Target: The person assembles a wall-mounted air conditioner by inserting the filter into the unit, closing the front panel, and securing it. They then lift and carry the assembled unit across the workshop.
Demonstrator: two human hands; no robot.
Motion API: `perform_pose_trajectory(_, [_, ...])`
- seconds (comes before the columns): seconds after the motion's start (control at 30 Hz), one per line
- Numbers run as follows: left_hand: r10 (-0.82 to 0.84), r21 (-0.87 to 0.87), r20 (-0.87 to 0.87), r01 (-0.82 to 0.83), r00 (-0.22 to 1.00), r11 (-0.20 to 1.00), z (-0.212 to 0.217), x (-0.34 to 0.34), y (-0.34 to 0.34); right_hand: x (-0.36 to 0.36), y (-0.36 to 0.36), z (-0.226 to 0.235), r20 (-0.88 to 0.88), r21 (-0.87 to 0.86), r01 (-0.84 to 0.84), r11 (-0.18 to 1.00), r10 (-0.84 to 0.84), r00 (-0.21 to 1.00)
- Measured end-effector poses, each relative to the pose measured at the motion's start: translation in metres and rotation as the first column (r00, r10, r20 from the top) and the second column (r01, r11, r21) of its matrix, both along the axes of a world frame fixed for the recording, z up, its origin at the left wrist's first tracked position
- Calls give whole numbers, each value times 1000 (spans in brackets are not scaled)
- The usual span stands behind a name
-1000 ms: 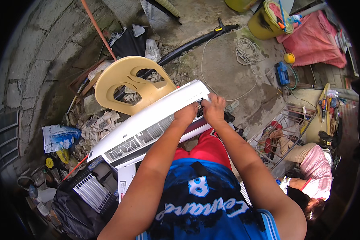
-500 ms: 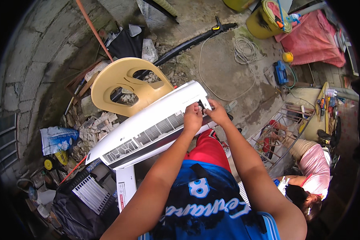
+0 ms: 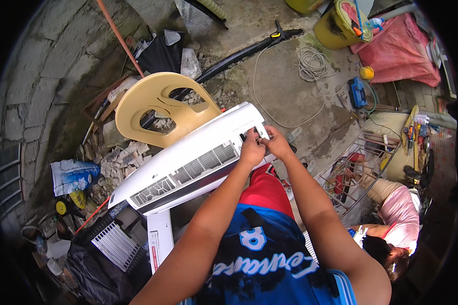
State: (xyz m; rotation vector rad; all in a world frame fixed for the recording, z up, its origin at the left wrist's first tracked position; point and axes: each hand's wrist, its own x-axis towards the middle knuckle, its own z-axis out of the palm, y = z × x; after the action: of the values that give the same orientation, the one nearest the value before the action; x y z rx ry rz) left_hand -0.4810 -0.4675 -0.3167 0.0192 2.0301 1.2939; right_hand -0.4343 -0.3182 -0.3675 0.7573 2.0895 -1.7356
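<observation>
A white wall-mounted air conditioner unit (image 3: 198, 140) lies slanted in front of me, its louvred air outlet facing me. Both my hands are together at its right end, over a small dark opening. My left hand (image 3: 252, 151) has its fingers bent at that opening, closed on something too small to make out. Right beside it, my right hand (image 3: 277, 145) is closed too, thumb and fingertips pinched at the unit's end. What lies between the fingertips is hidden. Behind the unit is a beige plastic chair (image 3: 130, 119), close against it.
A person in a pink top (image 3: 399, 206) bends low at the right, by a rusty metal frame (image 3: 361, 168). Coiled cable (image 3: 313, 66), a blue tool (image 3: 358, 94) and a yellow bucket (image 3: 336, 28) lie beyond. Rubble (image 3: 124, 165) and a white-blue sack (image 3: 74, 177) are at the left.
My left hand has shifted slightly right and down, its fingers now at the opening. My right hand has drawn in closer to it. The unit stays in place.
</observation>
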Motion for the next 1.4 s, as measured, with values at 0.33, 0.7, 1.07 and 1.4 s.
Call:
perform_pose_trajectory(0.33, [46,80,-50,-42,998,996,10,-5,-27,-15,-29,29,38,421,-33,906,19,999])
perform_pose_trajectory(0.7, [-2,-150,-283,-42,959,988,-2,6,-40,-26,-44,54,137,683,-185,707,125,983])
perform_pose_trajectory(1.07, [194,145,493,-300,848,943,-5,3,-24,-28,-36,23,-30,645,-85,760,136,990])
perform_pose_trajectory(1.4, [157,444,396,-339,905,830,-25,19,-17,-48,-35,54,66,579,-88,810,60,996])
